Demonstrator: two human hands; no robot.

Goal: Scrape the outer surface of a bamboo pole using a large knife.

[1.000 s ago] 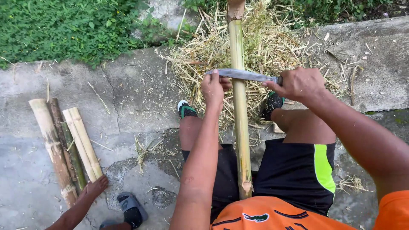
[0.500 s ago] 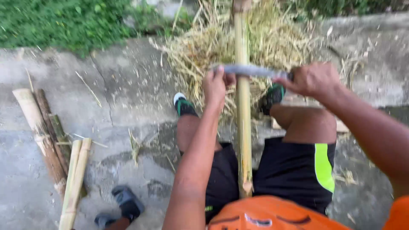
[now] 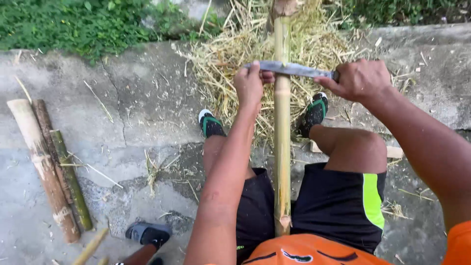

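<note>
A long yellow-green bamboo pole [image 3: 281, 147] runs from between my legs up to the pile of shavings. A flat metal blade [image 3: 289, 68] lies crosswise on the pole. My left hand [image 3: 250, 84] grips the blade's tip end, left of the pole. My right hand [image 3: 357, 80] is closed on the blade's handle, right of the pole. Both my feet in dark sandals [image 3: 211, 125] rest on either side of the pole.
A heap of straw-like bamboo shavings [image 3: 230, 54] covers the concrete ahead. Three cut bamboo pieces [image 3: 46, 167] lie at the left. Another person's sandalled foot [image 3: 147, 234] and a bamboo stick [image 3: 91, 247] show at the bottom left. Grass [image 3: 73, 22] borders the concrete.
The blade and both hands have moved a little farther up the pole. At the left, the other person's arm has gone and a bamboo piece has shifted.
</note>
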